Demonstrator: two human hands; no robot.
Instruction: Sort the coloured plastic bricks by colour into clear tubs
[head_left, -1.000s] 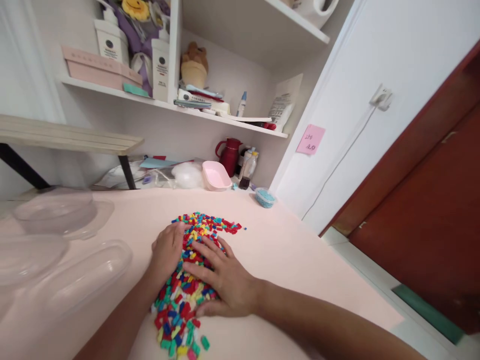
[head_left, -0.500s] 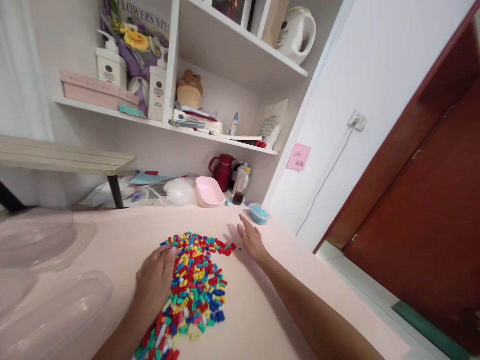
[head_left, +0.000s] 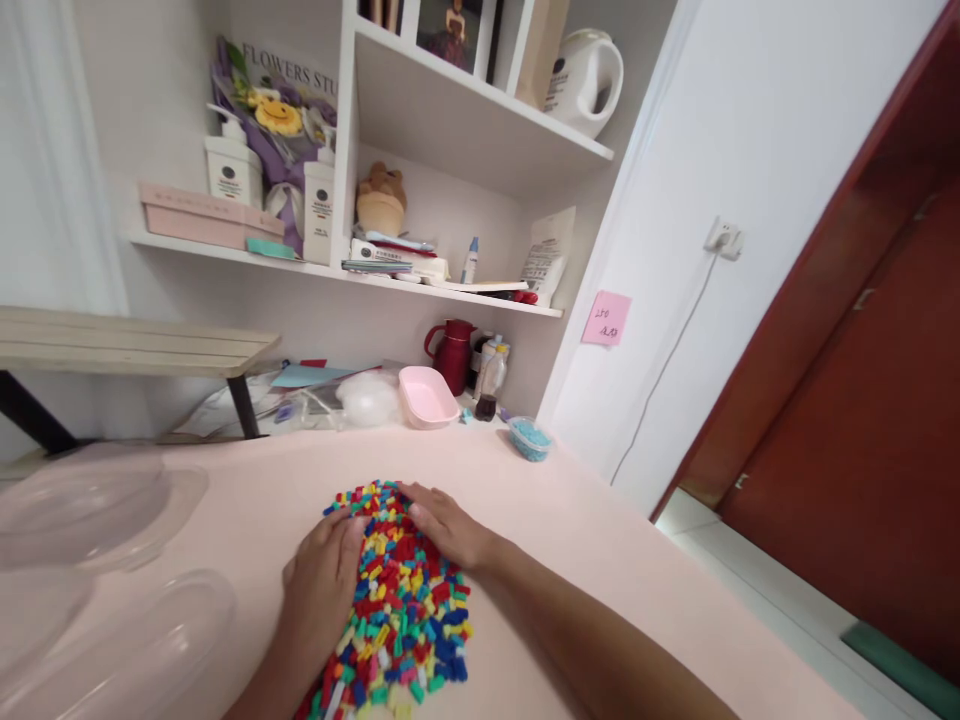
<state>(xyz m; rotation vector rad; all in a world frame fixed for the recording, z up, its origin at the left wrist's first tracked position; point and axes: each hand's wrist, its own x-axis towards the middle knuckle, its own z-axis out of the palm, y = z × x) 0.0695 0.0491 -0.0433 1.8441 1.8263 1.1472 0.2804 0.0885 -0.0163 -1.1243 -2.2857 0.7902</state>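
Note:
A heap of small plastic building blocks (head_left: 405, 590) in red, yellow, blue, green and white spreads over the pink tabletop (head_left: 285, 470). My left hand (head_left: 326, 560) lies along the heap's left side, fingers stretched forward and touching the blocks at its edge. At the far right side of the heap rests my right hand (head_left: 446, 525), its fingers extended flat against the blocks and its thumb apart. Neither hand grips anything. Some blocks are hidden under the fingers and behind the left forearm.
Clear plastic containers (head_left: 150, 640) stand at the left, below a slatted wooden stand (head_left: 135, 340). Toward the back are a pink basin (head_left: 427, 398), a red jug (head_left: 453, 355), a bottle with dark liquid (head_left: 491, 385) and a tub of light-blue pieces (head_left: 530, 440). Shelves (head_left: 480, 90) rise behind.
My right hand has swung left from beside the blocks onto the heap's right edge, and the stray blocks there are gathered in closer. The left hand stays at the left edge.

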